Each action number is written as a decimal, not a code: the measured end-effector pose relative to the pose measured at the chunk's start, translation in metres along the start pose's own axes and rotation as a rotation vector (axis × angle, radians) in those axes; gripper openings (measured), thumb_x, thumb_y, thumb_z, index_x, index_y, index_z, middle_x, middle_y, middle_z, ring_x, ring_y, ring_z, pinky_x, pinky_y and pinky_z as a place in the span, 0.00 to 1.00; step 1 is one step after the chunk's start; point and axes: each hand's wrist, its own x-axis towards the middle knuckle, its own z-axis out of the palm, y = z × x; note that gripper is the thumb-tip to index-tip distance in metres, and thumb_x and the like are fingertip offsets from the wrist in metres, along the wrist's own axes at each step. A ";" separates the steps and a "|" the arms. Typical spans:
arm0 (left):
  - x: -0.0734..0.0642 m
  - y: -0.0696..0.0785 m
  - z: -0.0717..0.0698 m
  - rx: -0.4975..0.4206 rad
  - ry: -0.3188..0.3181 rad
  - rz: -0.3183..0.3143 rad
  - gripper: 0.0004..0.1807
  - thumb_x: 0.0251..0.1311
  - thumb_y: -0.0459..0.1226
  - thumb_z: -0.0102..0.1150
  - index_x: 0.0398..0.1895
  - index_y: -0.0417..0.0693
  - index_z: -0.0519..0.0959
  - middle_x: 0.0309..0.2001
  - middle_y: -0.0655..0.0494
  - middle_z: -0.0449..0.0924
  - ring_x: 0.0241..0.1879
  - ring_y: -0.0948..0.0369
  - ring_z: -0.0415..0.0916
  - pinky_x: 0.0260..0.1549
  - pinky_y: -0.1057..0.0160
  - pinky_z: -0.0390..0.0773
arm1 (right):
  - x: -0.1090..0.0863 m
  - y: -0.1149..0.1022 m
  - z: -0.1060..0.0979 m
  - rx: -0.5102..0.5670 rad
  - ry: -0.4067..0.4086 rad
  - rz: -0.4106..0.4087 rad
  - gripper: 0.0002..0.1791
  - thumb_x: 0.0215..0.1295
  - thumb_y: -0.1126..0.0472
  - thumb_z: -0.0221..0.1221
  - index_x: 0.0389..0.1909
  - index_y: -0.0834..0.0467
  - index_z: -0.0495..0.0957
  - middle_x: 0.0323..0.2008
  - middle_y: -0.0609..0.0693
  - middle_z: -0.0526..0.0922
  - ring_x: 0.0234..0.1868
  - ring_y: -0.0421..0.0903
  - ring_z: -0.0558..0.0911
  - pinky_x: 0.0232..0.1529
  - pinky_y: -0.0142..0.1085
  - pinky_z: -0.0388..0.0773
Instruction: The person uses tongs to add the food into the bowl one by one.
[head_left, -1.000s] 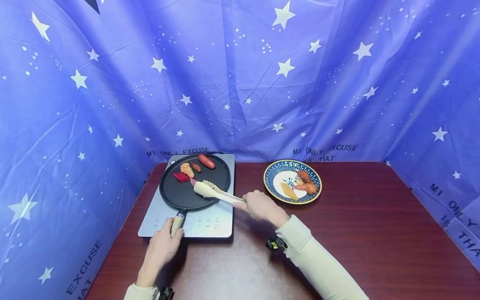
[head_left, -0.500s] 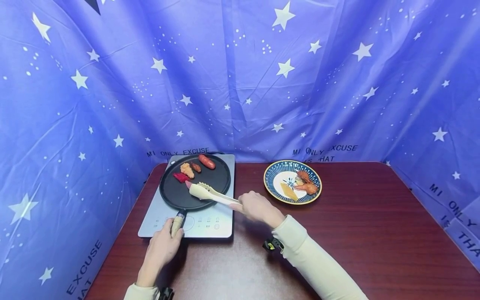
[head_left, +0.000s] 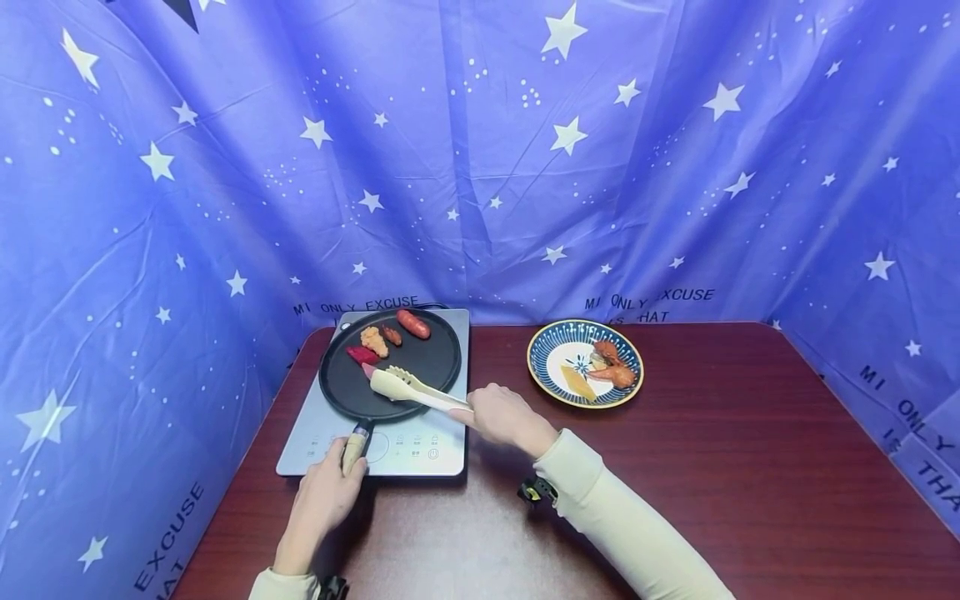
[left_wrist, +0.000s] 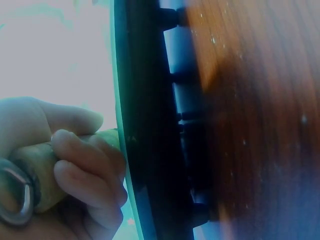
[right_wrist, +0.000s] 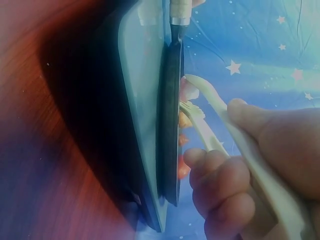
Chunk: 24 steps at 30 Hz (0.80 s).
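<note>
In the head view my left hand (head_left: 322, 496) grips the wooden handle (head_left: 354, 450) of a flat black pan (head_left: 345, 392); the left wrist view shows the fingers curled round it. My right hand (head_left: 513, 417) holds cream-coloured tongs (head_left: 420, 394) over the pan. Between the tong tips sits a pink and white piece of food (right_wrist: 190, 91), mostly hidden by them in the head view. Whether it touches the pan I cannot tell. At the pan's far side lie a dark red piece (head_left: 362, 355), a golden fried piece (head_left: 374, 341), a small brown piece (head_left: 392, 335) and a sausage (head_left: 413, 324).
The pan rests on a silver induction cooker (head_left: 442, 450) at the left of the dark red wooden table (head_left: 735, 433). Right of it stands a blue-patterned plate (head_left: 542, 364) with a yellow slice (head_left: 577, 383) and orange-brown pieces (head_left: 613, 367). A starry blue curtain (head_left: 480, 208) encloses the table.
My right hand has moved left and slightly towards me with the tongs and the pink piece, which is now just below the dark red piece. The left hand keeps its place.
</note>
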 end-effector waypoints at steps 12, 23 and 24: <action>0.000 0.001 -0.001 -0.004 0.003 0.005 0.23 0.62 0.45 0.51 0.58 0.46 0.67 0.21 0.51 0.69 0.22 0.54 0.69 0.20 0.55 0.66 | 0.004 -0.007 0.000 -0.034 0.000 0.003 0.24 0.66 0.40 0.51 0.19 0.52 0.73 0.13 0.46 0.69 0.16 0.44 0.70 0.17 0.38 0.66; -0.002 0.002 -0.002 -0.003 0.002 -0.002 0.23 0.62 0.44 0.51 0.58 0.47 0.68 0.21 0.51 0.70 0.22 0.53 0.69 0.21 0.55 0.66 | 0.007 -0.015 0.002 -0.059 0.037 -0.018 0.24 0.66 0.41 0.52 0.17 0.53 0.72 0.13 0.47 0.68 0.15 0.44 0.70 0.17 0.40 0.67; -0.002 0.002 -0.002 -0.003 0.002 -0.001 0.23 0.62 0.44 0.51 0.58 0.47 0.68 0.21 0.51 0.70 0.22 0.53 0.69 0.21 0.55 0.66 | 0.008 -0.015 0.002 -0.060 0.036 -0.015 0.24 0.66 0.41 0.52 0.17 0.53 0.71 0.13 0.47 0.68 0.15 0.44 0.70 0.17 0.40 0.67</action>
